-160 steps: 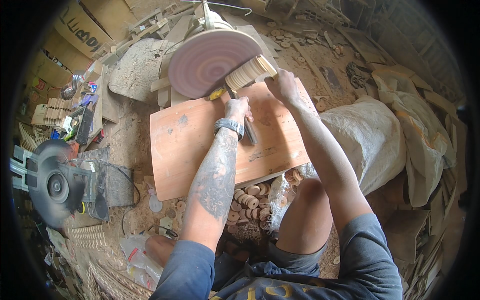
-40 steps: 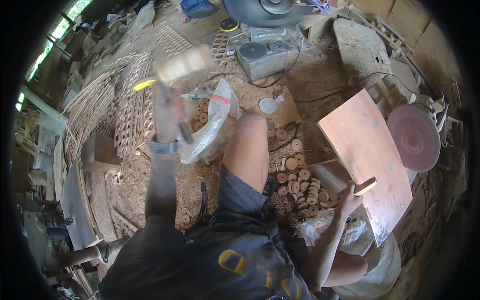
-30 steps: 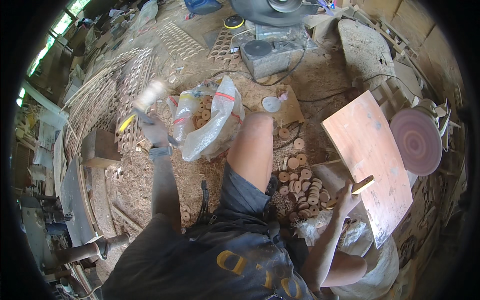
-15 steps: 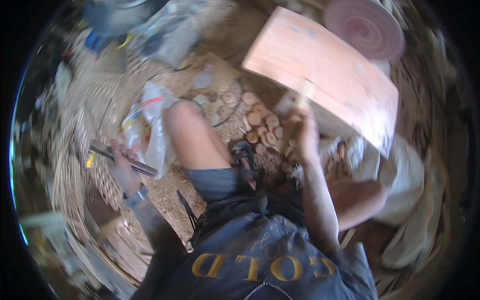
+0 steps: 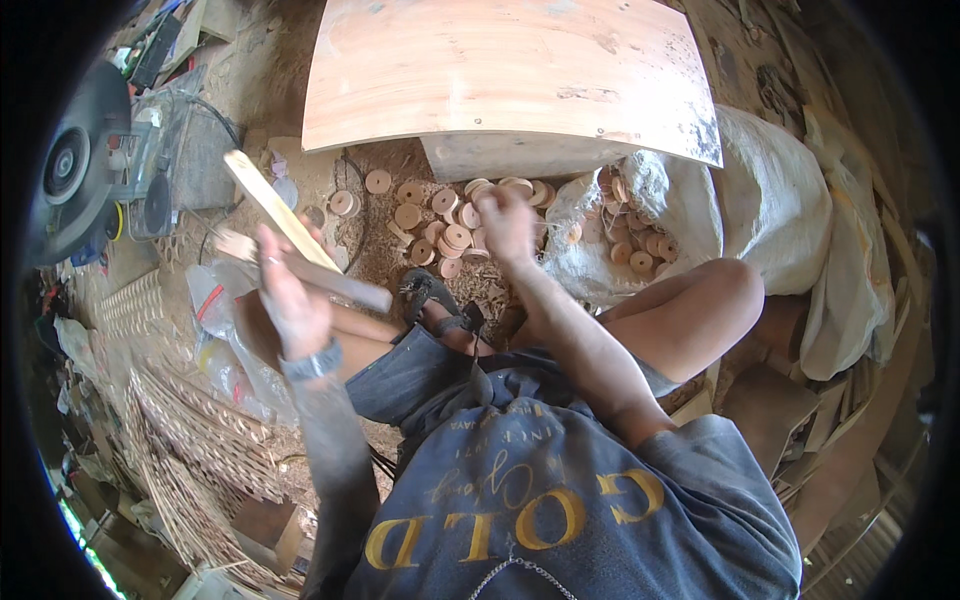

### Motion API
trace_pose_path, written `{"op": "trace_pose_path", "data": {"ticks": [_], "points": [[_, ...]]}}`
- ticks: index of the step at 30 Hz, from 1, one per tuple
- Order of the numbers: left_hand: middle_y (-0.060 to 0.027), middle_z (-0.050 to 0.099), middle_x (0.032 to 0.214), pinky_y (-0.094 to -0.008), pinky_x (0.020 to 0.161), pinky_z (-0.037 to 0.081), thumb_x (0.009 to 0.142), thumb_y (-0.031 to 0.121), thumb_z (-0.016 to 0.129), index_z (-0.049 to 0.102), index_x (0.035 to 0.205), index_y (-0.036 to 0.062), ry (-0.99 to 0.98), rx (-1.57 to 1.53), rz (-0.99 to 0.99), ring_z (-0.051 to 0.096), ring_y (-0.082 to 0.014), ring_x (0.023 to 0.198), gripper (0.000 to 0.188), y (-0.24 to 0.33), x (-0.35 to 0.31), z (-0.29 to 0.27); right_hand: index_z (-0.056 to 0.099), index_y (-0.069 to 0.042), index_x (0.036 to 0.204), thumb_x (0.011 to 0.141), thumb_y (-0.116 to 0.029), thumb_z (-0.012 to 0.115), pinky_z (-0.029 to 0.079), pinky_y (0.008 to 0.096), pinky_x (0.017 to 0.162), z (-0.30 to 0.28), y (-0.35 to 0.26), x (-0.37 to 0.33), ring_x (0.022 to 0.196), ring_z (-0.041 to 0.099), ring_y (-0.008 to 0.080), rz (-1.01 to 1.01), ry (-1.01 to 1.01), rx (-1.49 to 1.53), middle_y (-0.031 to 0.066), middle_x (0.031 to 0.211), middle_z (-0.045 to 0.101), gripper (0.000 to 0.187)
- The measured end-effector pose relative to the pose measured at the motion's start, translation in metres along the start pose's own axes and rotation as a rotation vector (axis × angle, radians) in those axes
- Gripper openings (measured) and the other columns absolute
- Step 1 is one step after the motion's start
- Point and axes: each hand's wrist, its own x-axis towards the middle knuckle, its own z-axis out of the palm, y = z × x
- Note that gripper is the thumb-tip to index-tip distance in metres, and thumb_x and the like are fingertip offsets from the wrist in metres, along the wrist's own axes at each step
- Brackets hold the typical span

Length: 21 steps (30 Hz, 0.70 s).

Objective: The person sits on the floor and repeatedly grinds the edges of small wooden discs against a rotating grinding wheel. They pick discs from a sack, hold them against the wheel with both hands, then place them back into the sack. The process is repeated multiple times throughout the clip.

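Note:
My left hand (image 5: 292,305) is closed around two strips of wood. One is a pale wooden stick (image 5: 262,192) slanting up to the left; the other, a darker wooden stick (image 5: 345,285), crosses beneath it. My right hand (image 5: 508,228) reaches down onto the pile of round wooden discs (image 5: 455,237), several with a hole in the middle. Its fingertips are bent down among the discs at the board's near edge. Blur and the back of the hand hide whether they grip one.
A wide wooden board (image 5: 510,75) rests on a block ahead. An open white sack (image 5: 765,190) with more discs lies to the right. A fan (image 5: 75,160) stands at far left, plastic bags (image 5: 215,305) by my left knee, and woven slats (image 5: 190,430) below.
My right hand has left the board's edge for the disc pile, without the small stick it held. My left hand has moved up and inward, now with two sticks. The view has turned.

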Motion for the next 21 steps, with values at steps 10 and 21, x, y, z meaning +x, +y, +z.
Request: {"op": "trace_pose_path", "data": {"ticks": [10, 21], "points": [[-0.0172, 0.062, 0.112, -0.0409, 0.076, 0.056, 0.099, 0.044, 0.054, 0.046, 0.134, 0.0001, -0.083, 0.054, 0.282, 0.062, -0.0243, 0.093, 0.056, 0.014, 0.111, 0.100, 0.056, -0.011, 0.122, 0.080, -0.043, 0.074, 0.051, 0.0500, 0.085, -0.022, 0.074, 0.050, 0.104, 0.061, 0.0417, 0.121, 0.209, -0.731, 0.0216, 0.118, 0.056, 0.056], [-0.0164, 0.067, 0.085, -0.0349, 0.064, 0.058, 0.096, 0.036, 0.060, 0.055, 0.099, -0.0059, -0.163, -0.023, 0.335, 0.066, -0.0224, 0.065, 0.042, -0.009, 0.128, 0.128, 0.052, 0.000, 0.120, 0.077, -0.039, 0.076, 0.052, 0.0469, 0.088, -0.014, 0.064, 0.059, 0.098, 0.065, 0.0390, 0.025, 0.198, -0.609, 0.0219, 0.109, 0.063, 0.063]]}}
